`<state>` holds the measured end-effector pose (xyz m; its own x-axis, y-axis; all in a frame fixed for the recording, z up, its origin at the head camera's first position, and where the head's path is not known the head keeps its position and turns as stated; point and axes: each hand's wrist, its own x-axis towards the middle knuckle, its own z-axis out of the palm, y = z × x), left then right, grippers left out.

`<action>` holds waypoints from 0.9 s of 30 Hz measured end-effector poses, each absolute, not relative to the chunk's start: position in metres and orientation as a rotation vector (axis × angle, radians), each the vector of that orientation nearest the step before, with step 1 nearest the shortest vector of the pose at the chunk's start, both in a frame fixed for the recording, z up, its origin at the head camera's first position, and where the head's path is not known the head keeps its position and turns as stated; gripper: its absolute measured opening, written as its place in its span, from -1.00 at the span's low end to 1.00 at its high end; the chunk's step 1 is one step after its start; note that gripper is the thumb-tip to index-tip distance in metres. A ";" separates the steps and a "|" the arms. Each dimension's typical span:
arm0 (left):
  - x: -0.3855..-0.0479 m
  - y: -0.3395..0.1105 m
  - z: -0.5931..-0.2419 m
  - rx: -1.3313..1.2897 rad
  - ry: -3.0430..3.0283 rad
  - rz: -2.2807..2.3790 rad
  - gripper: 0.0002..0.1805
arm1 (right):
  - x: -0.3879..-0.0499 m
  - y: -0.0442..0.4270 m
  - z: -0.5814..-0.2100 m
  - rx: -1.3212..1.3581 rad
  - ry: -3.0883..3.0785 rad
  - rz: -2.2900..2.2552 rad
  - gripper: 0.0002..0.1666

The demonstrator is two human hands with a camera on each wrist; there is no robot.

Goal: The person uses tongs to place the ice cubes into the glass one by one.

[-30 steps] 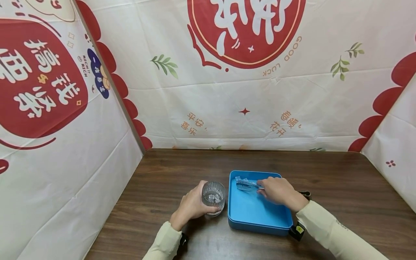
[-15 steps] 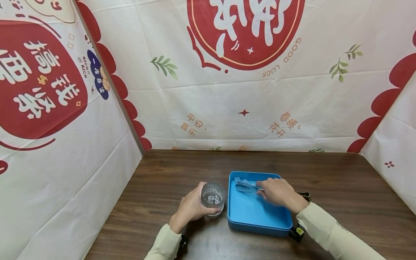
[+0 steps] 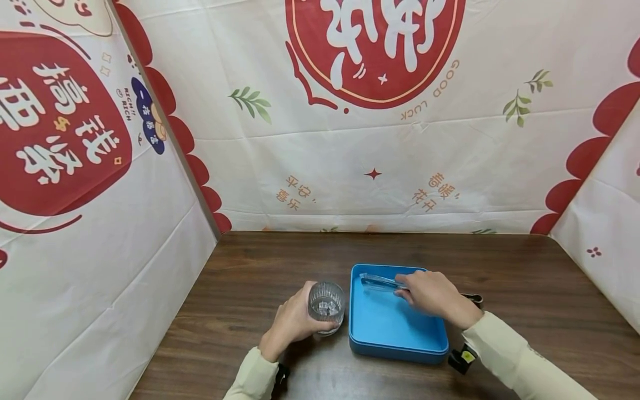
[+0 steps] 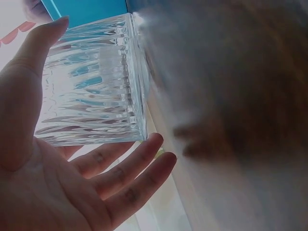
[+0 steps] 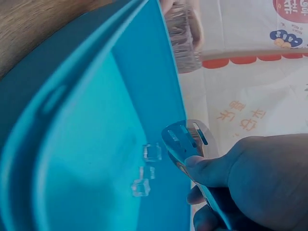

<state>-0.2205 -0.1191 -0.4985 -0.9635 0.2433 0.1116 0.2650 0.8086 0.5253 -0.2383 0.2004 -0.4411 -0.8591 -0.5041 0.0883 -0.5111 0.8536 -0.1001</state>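
My left hand (image 3: 292,319) grips a ribbed clear glass (image 3: 326,310) standing left of a shallow blue box (image 3: 395,330). Several clear cubes lie in the bottom of the glass. In the left wrist view the thumb (image 4: 41,43) lies along one side of the glass. My right hand (image 3: 432,295) pinches a pair of metal tongs (image 3: 382,281) above the box, near its far left corner. Several clear cubes (image 5: 152,152) lie on the box floor in the right wrist view, beside the tongs' slotted tips. Whether the tips hold a cube I cannot tell.
Under everything is a dark wood table (image 3: 260,261). White printed cloth (image 3: 350,150) with red patterns stands behind it, and similar cloth walls rise on the left and right. A dark strap (image 3: 462,358) hangs at the right wrist, near the box's right edge.
The tongs have turned and risen slightly, and their arms look narrower in the head view. The cubes near their tips no longer show there. The left hand and glass stay nearly still.
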 end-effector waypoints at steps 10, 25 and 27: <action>-0.220 -0.119 -0.498 -0.417 -2.951 -0.875 0.00 | -0.234 0.199 -0.424 0.823 -2.905 0.211 -0.58; -0.219 -0.119 -0.497 -0.428 -2.945 -0.872 -0.01 | -0.228 0.196 -0.404 0.854 -2.826 0.195 -0.75; -0.219 -0.119 -0.497 -0.432 -2.942 -0.868 -0.02 | -0.227 0.195 -0.402 0.855 -2.822 0.194 -0.73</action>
<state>-0.2191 -0.1188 -0.4973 -0.9602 0.2522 0.1199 0.2769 0.8044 0.5256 -0.2269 0.1948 -0.4019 -0.8165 -0.5359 0.2148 -0.5602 0.8253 -0.0706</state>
